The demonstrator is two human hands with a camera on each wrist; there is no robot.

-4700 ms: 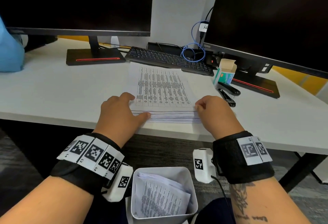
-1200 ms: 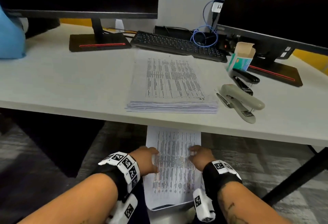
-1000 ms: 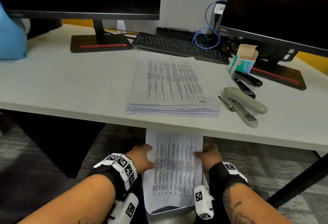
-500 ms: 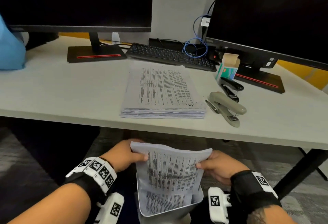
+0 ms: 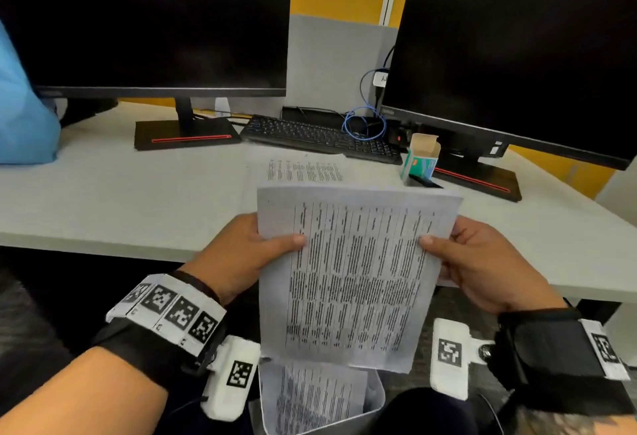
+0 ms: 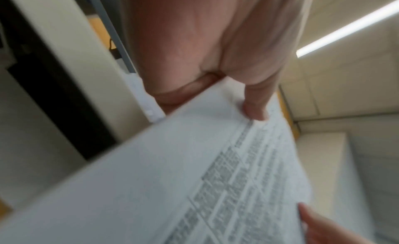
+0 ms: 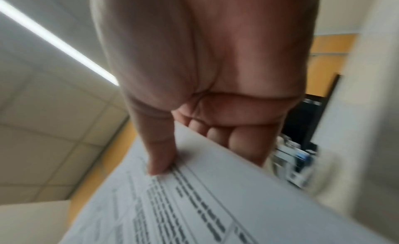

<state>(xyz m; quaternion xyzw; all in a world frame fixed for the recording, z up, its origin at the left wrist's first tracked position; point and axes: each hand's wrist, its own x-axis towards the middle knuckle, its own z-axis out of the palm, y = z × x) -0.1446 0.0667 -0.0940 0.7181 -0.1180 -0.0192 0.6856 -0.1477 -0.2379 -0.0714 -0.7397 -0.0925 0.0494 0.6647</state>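
Both hands clamped on one sheaf of printed sheets. In the head view my left hand [image 5: 241, 255] pinches the sheaf [image 5: 351, 272] at its left edge, thumb pressed on the printed face. My right hand [image 5: 482, 262] pinches the right edge the same way. The sheaf is held in the air, tilted toward me, in front of the near edge of the desk [image 5: 120, 200]. Its lower end hangs just above a white bin [image 5: 378, 393] that holds more printed sheets. Behind the sheaf, a paper stack [image 5: 303, 171] lies on the desk, its near part hidden. A keyboard [image 5: 320, 136] sits toward the desk's far edge, between two dark monitors. A small open box [image 5: 422, 155] stands by the foot of the right one.

From the left wrist, blurred, my left thumb [image 6: 257, 106] bears down on top of the sheaf [image 6: 172, 179] and the other fingers curl out of sight beneath it. What looks like part of my right hand [image 6: 323, 229] shows at the far side.

From the right wrist, my right thumb [image 7: 161, 155] presses on the print. My fingertips [image 7: 237, 141] curl under the sheaf's edge, so the paper is squeezed between them.
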